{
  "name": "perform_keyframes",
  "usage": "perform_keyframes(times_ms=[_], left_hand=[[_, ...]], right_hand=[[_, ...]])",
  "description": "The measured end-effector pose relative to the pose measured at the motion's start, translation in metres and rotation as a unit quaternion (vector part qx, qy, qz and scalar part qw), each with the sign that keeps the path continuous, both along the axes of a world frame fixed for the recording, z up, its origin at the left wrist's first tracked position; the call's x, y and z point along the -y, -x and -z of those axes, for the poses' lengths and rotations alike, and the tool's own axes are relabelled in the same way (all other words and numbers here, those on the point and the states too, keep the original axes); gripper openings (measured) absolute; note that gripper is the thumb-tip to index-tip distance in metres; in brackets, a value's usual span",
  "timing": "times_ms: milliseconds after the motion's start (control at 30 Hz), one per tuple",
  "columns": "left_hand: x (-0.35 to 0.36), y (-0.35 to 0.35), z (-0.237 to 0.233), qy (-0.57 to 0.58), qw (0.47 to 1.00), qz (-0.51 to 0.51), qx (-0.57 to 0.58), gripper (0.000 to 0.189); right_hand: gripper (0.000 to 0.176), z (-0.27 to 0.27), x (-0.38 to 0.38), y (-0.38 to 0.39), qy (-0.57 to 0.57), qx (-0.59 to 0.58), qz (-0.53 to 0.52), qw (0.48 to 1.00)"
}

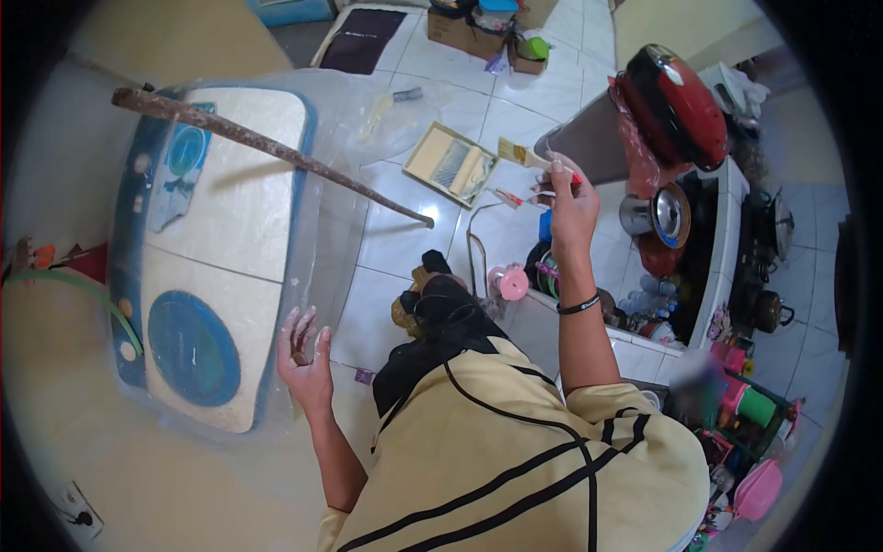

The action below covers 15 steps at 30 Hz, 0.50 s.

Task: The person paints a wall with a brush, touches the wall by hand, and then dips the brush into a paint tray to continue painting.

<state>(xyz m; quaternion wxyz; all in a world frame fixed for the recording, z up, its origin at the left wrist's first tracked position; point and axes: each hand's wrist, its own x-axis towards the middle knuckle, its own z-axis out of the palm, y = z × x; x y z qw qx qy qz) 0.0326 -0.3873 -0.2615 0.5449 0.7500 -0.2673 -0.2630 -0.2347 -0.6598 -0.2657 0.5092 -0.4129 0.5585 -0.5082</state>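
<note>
My right hand (572, 207) holds a paintbrush (522, 154), its pale bristles pointing left and a red part of the handle showing by the fingers. Just below the fingertips is a small red-and-white object (508, 197) that I cannot make out. A cream paint tray (425, 145) with a paint roller (475, 175) in it lies on the tiled floor, left of the brush. My left hand (305, 361), smudged with white, holds nothing; its fingers are apart beside the plastic-covered washing machine (235, 230).
A long stained pole (276, 152) slants over the washing machine. A grey bin (589, 138) with a red-and-black appliance (676, 106) on top stands at right. Pots, bottles and a pink basin (759, 489) crowd the right side. A bent metal frame (475, 253) lies near my feet.
</note>
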Motion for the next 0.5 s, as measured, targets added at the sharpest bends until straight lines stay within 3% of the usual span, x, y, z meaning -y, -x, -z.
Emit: perform_keyframes(times_ms=[233, 367, 433, 500], left_hand=[[0.016, 0.002, 0.007, -0.052, 0.997, 0.058, -0.003, 0.05], [0.036, 0.006, 0.011, -0.086, 0.993, 0.087, -0.005, 0.049], [0.051, 0.009, 0.014, -0.123, 0.988, 0.09, -0.009, 0.048], [0.064, 0.014, 0.019, -0.164, 0.982, 0.091, -0.014, 0.046]], right_hand=[[0.028, 0.071, 0.013, 0.023, -0.012, -0.074, 0.062, 0.995], [0.028, 0.136, 0.022, 0.035, -0.08, -0.16, 0.04, 0.983], [0.027, 0.169, 0.031, 0.038, -0.1, -0.277, 0.015, 0.956], [0.029, 0.198, 0.04, 0.037, -0.113, -0.297, -0.001, 0.948]])
